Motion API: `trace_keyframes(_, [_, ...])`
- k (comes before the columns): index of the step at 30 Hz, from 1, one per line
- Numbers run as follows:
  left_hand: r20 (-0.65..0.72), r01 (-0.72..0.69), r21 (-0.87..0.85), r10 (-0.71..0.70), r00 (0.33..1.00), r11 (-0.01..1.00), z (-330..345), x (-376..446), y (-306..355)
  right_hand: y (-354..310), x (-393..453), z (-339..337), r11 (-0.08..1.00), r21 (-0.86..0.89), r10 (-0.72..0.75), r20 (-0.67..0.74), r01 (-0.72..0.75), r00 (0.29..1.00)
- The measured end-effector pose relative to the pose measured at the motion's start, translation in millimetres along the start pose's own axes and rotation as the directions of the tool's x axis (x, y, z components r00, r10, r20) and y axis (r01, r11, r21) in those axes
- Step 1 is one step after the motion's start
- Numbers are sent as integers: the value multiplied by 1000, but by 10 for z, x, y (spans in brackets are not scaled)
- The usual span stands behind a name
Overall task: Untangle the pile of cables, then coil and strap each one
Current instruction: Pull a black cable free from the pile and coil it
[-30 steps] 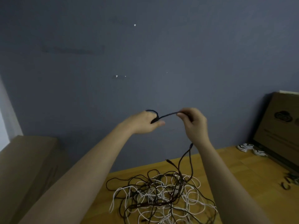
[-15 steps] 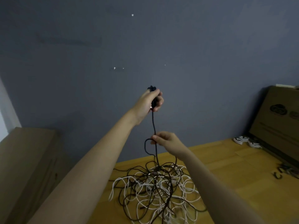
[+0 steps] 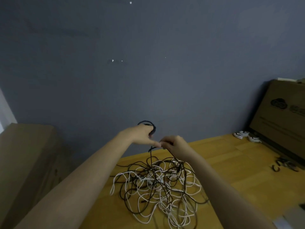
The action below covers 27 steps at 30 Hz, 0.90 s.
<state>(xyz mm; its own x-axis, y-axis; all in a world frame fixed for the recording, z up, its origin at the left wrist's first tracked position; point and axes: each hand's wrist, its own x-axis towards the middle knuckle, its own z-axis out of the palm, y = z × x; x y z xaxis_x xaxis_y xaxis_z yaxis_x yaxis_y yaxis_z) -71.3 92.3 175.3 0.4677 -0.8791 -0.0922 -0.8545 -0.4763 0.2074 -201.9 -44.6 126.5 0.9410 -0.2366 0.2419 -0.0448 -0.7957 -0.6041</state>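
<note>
Black cable held up between both hands above the tangled pile.

The black cable [image 3: 146, 123] loops over the left hand [image 3: 142, 134], whose grip is curled round it with the forefinger stretched toward the right hand [image 3: 175, 143]. The right grip is nearly closed, fingertips pinching the same cable, which drops from there into the pile of cables [image 3: 158, 185], black and white strands knotted together on the wooden table [image 3: 231, 162]. Small white coils [image 3: 245, 136] and dark bits [image 3: 283, 165] lie well apart at the right, near a cardboard box [image 3: 280, 119]; the grey wall [image 3: 148, 63] stands behind.
</note>
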Motion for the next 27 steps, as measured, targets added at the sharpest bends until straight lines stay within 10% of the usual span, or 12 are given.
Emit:
trace_keyframes(7, [-190,62,-172,-95,977,983,217,-15,-211,305,-162,-187,998,-57,13,-142,-21,990])
trace_keyframes(18, [-558,32,-645,-500,662,763,64,97,-139,663,-270,1,890,-432,160,-8,-148,987])
trace_keyframes(27, [-712,-223,-569,-338,616,792,-472,177,220,99,160,-226,941,280,258,-241,-187,936])
